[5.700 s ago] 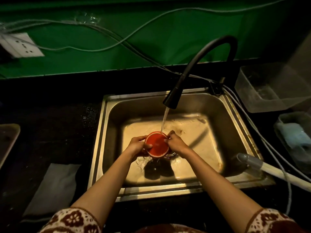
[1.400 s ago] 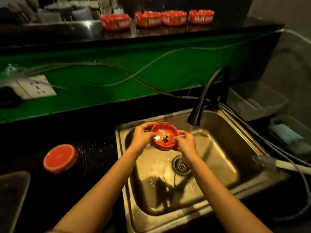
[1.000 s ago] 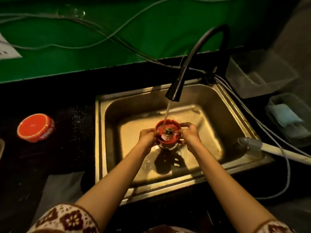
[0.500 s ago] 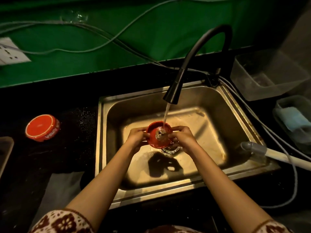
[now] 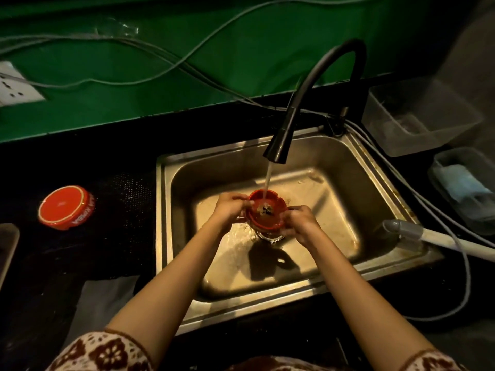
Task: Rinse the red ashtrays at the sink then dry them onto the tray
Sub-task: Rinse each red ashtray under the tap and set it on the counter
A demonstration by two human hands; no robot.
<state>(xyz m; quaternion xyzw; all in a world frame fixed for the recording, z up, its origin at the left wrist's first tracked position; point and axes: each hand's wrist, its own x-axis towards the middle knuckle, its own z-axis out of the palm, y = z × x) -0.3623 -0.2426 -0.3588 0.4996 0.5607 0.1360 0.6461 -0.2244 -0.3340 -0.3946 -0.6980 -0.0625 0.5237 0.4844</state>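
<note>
Wall (image 5: 241,62): green, behind the counter, with grey cables (image 5: 187,65) strung loosely across it.
Counter (image 5: 80,156): black, surrounding the sink on all sides.
Sink (image 5: 334,162): steel, wet on the bottom, with the shadow of the hands on it.
Faucet (image 5: 308,84): black and arched, its head over the basin, running.
Tub (image 5: 417,116): clear plastic, on the counter right of the faucet.
Cloth (image 5: 101,303): pale, flat on the counter left of the sink's near corner.
Box (image 5: 466,188): clear, near side of the tub, with something blue inside.
Hose (image 5: 428,234): white with a grey end resting on the sink's right rim.
Tray (image 5: 8,245): only a corner shows at the left edge.
Second ashtray (image 5: 65,207): red, upside down on the counter left of the sink, near the tray.
Left hand (image 5: 230,210): fingers curled round the ashtray's left rim.
Right hand (image 5: 300,222): grips the ashtray's right, nearer rim.
Ashtray (image 5: 265,218): red, open side up, held between both hands over the drain, dark residue in its middle.
Water (image 5: 268,178): a thin stream falling from the faucet into the ashtray.
</note>
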